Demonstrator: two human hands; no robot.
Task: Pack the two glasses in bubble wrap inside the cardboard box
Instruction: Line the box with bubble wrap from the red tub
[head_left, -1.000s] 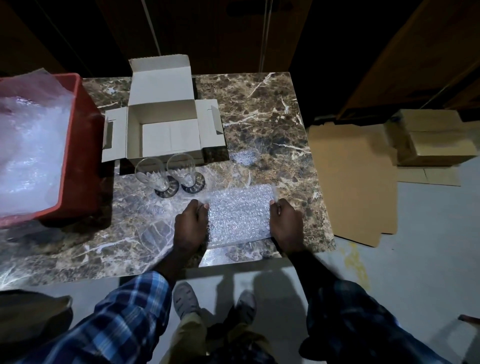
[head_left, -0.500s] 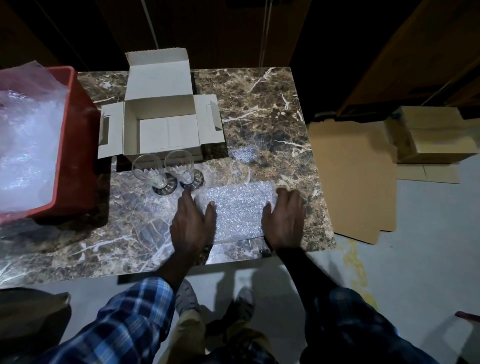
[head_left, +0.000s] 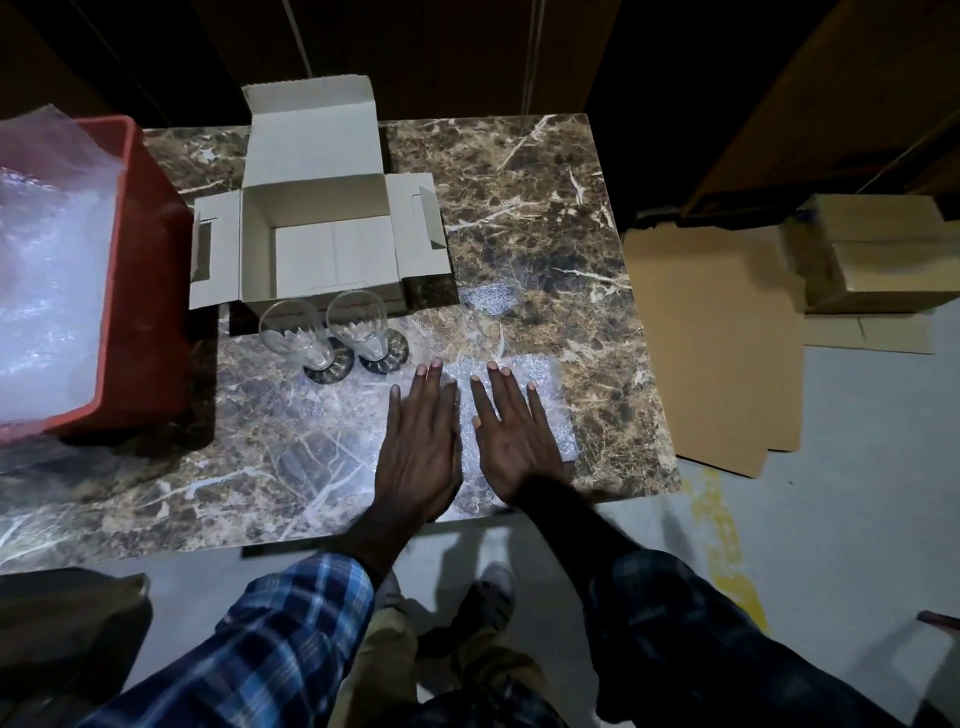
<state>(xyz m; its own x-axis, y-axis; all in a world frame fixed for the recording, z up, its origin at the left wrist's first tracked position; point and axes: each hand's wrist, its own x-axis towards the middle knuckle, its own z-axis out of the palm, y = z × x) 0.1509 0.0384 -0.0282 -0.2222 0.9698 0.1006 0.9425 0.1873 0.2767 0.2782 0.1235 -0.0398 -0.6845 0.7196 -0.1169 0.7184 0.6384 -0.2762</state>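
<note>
Both palms down flat: the left hand (head_left: 422, 441) and the right hand (head_left: 514, 435) lie side by side with fingers straight and spread, pressing on the bubble wrap sheet (head_left: 551, 410) at the near edge of the marble table (head_left: 540, 208). Neither hand grips anything; the sheet simply lies under them, its right part showing beyond the right hand, and the left hand's outer fingers reach past the sheet's left edge onto the stone. Just beyond the left fingertips stand the two glasses, upright on dark bases and nearly touching each other: the left glass (head_left: 293, 335) and the right glass (head_left: 361, 325). Right behind them sits the cardboard box (head_left: 317, 228), open, lid flap standing up at the back, side flaps folded out, nothing visible inside. A small scrap of bubble wrap (head_left: 491, 300) lies on the stone to the right of the box. At the table's left end, a red bin (head_left: 145, 291) heaped with more clear wrap. Off to the right on the floor, flat cardboard sheets (head_left: 706, 343) and a stack of folded cartons (head_left: 883, 249).
</note>
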